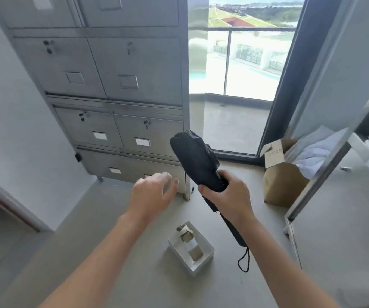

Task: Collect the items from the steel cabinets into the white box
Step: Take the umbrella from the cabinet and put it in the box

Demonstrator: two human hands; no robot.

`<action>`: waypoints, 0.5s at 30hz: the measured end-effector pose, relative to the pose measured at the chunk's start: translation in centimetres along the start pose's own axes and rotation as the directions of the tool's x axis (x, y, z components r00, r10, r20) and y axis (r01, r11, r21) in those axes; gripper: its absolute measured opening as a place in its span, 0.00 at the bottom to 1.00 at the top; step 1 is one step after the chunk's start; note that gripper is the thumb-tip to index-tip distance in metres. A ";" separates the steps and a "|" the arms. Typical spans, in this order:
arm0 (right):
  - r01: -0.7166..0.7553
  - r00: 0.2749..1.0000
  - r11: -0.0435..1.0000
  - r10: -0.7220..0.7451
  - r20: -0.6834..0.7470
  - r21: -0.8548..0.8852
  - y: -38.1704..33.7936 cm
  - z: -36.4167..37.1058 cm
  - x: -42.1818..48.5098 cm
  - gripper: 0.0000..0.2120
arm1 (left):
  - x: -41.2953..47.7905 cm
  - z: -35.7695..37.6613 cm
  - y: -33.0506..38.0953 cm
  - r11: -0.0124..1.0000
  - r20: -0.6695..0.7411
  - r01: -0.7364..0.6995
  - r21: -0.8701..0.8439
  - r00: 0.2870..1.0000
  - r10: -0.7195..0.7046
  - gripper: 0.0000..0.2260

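A steel cabinet (117,85) with several shut doors and keyed locks stands ahead against the left wall. My right hand (225,192) grips a folded black umbrella (197,161) at its middle, canopy end up, handle and wrist loop hanging down toward the floor. My left hand (154,192) is held out with fingers apart, just in front of the cabinet's bottom right door, holding nothing. On the floor below my hands sits the small white box (208,254), which holds a clear bottle with a square gold cap (189,243).
A brown cardboard box (281,181) with white cloth stands by the window at the right. A glass balcony door is behind the cabinet's right side. A metal-framed panel (312,187) leans at the right. A doorway opens at the far left.
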State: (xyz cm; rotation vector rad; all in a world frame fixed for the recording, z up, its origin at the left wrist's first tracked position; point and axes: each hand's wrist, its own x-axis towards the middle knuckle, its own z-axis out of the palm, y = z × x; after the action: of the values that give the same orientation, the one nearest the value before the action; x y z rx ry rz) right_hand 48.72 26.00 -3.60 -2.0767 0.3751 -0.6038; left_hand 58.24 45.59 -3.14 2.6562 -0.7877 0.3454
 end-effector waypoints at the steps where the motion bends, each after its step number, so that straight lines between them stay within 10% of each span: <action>1: 0.008 1.000 1.000 -0.008 0.027 0.004 0.3 0.6 1.4 0.13 | 0.8 0.2 -0.4 1.000 -0.013 0.024 0.002 1.000 -0.024 0.28; 15: -0.039 0.968 0.999 0.032 0.247 0.024 4.3 13.9 18.9 0.12 | 13.2 7.9 -11.9 0.971 0.075 0.240 0.001 0.968 -0.240 0.23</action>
State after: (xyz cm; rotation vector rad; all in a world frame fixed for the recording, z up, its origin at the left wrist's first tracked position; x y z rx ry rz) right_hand 71.97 24.30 -8.54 -2.0832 0.2570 -0.3216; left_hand 76.75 45.56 -9.11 2.7307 -0.4782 0.1795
